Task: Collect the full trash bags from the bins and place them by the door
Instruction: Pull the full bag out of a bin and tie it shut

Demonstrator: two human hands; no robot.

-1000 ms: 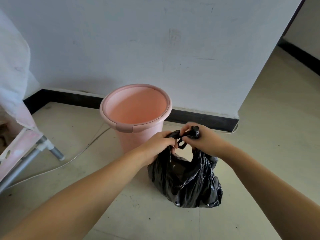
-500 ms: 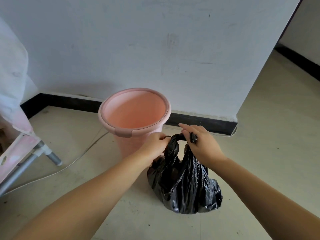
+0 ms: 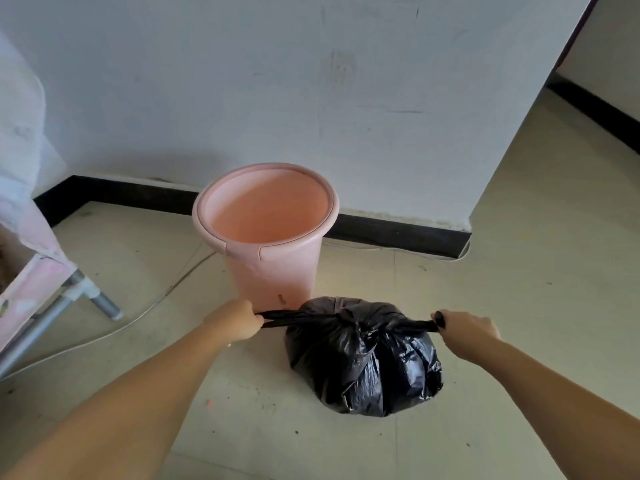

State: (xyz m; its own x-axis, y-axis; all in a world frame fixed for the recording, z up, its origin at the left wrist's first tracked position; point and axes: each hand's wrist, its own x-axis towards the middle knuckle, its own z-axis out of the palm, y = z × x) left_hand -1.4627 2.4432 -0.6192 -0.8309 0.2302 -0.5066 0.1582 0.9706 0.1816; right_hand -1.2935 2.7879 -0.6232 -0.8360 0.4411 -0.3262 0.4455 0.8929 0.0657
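Observation:
A full black trash bag [image 3: 363,362] sits on the pale floor in front of a pink plastic bin [image 3: 273,265]. The bin stands upright against the wall and shows no liner inside. My left hand [image 3: 237,322] grips the bag's left tie end, pulled out taut to the left. My right hand [image 3: 465,329] grips the right tie end, pulled taut to the right. A knot sits at the bag's top between my hands.
A white wall with a black skirting [image 3: 398,233] runs behind the bin. A thin white cable [image 3: 166,292] lies on the floor to the left. A pink-covered rack on metal legs [image 3: 69,299] stands at the left edge. The floor continues past the wall corner [image 3: 485,202] on the right.
My hands were together at the bag's neck, working the tie ends. They have moved apart sideways, stretching both ends taut, and the bag has settled lower and rounder.

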